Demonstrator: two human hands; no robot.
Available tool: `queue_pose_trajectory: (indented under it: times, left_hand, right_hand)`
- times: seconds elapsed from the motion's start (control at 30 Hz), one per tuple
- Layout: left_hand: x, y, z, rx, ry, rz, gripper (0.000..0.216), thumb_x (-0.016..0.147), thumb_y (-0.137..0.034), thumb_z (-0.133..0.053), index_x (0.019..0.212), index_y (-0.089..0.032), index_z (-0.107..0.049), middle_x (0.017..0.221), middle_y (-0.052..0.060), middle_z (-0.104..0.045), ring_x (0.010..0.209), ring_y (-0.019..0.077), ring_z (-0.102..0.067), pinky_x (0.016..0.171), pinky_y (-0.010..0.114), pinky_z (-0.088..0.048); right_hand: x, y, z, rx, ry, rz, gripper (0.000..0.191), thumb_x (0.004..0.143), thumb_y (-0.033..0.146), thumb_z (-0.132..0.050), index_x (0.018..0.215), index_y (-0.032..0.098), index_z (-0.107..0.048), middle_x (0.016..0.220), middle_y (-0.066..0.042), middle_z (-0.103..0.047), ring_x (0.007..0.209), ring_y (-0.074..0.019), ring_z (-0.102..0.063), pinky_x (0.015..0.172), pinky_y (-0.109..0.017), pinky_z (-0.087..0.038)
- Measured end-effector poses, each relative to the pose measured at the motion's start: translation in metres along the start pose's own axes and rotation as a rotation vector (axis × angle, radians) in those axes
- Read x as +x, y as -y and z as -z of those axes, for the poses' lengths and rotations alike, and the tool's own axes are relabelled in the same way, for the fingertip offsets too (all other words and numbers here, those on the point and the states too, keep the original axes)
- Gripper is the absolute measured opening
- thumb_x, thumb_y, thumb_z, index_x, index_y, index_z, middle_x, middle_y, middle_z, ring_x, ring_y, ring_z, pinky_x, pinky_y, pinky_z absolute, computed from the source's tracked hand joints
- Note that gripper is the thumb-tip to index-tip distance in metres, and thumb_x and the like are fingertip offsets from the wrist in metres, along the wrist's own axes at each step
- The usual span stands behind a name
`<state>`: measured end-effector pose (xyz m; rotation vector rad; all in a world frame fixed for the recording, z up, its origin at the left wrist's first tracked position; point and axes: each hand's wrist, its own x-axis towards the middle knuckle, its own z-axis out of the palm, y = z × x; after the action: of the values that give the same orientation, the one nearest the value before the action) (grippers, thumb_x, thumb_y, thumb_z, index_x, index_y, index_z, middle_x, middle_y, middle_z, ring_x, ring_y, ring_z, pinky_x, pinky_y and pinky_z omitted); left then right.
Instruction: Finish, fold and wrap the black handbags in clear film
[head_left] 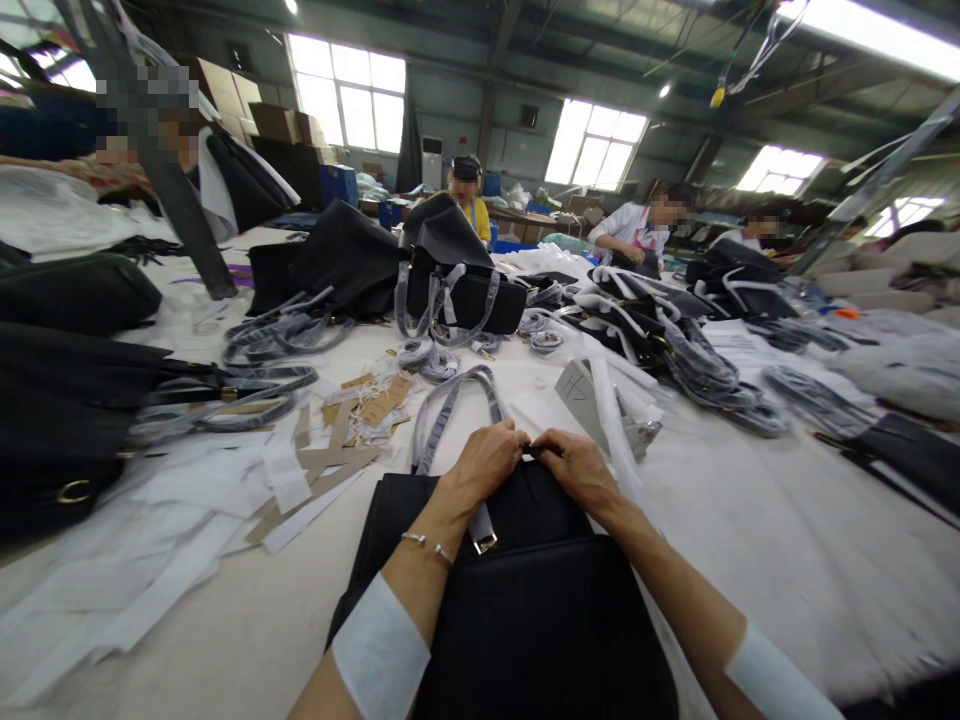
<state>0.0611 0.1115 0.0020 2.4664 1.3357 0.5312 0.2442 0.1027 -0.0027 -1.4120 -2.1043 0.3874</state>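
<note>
A black handbag (pixel 540 620) lies in front of me on the white table, its top edge pointing away. My left hand (pixel 489 462) and my right hand (pixel 576 466) meet at that far edge, fingers pinched close together on a small dark piece of the bag. Whether this piece is a strap end or a tab is hidden by the fingers. A plastic-wrapped handle (pixel 442 420) loops up beyond my left hand. Near my left wrist, a strap end with a gold buckle (pixel 486 543) rests on the bag.
White paper sheets (pixel 172 510) and brown tags (pixel 386 400) lie to the left. Beyond my right hand stands a grey piece marked in pen (pixel 581 395). Black bags (pixel 480 300) and wrapped straps (pixel 712 385) are piled farther back. Several people work across the room.
</note>
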Motion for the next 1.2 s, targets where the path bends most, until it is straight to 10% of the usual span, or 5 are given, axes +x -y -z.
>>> queue_pose_trajectory:
  times: [0.43, 0.7, 0.97, 1.2]
  left_hand:
    - [-0.002, -0.009, 0.000, -0.031, -0.001, 0.098, 0.019, 0.088, -0.023, -0.049, 0.090, -0.017, -0.067, 0.088, 0.011, -0.071, 0.082, 0.0238, -0.067, 0.074, 0.032, -0.048]
    - [0.006, 0.007, -0.001, -0.527, -0.023, 0.472, 0.008, 0.077, -0.021, -0.051, 0.073, -0.017, -0.057, 0.052, -0.002, -0.058, 0.050, 0.0141, -0.058, 0.051, 0.021, -0.041]
    - [0.008, 0.027, 0.001, -0.665, 0.195, 0.155, 0.046, 0.066, -0.035, -0.061, 0.109, -0.020, -0.063, 0.062, -0.004, -0.060, 0.057, 0.0170, -0.055, 0.054, 0.025, -0.043]
    - [0.008, 0.007, -0.001, -0.706, 0.174, -0.048, 0.040, 0.072, -0.041, -0.064, 0.108, -0.023, -0.070, 0.128, 0.009, -0.058, 0.092, 0.0226, -0.059, 0.079, 0.031, -0.048]
  right_hand:
    - [-0.010, -0.004, 0.001, 0.075, 0.008, 0.194, 0.022, 0.081, 0.006, -0.048, 0.088, 0.022, -0.063, 0.089, -0.003, -0.069, 0.084, -0.0186, -0.064, 0.079, -0.032, -0.050]
    - [-0.019, 0.018, -0.001, 0.190, -0.093, 0.238, 0.025, 0.087, 0.010, -0.046, 0.103, 0.024, -0.060, 0.103, -0.006, -0.069, 0.099, -0.0199, -0.064, 0.088, -0.035, -0.050]
    - [-0.017, 0.026, 0.004, 0.277, -0.119, -0.131, 0.012, 0.086, 0.021, -0.057, 0.097, 0.026, -0.056, 0.084, 0.002, -0.068, 0.079, -0.0168, -0.065, 0.071, -0.026, -0.049]
    - [-0.033, 0.031, 0.006, 0.384, -0.097, -0.178, 0.012, 0.079, 0.016, -0.063, 0.087, 0.023, -0.056, 0.081, 0.004, -0.066, 0.076, -0.0157, -0.064, 0.067, -0.026, -0.048]
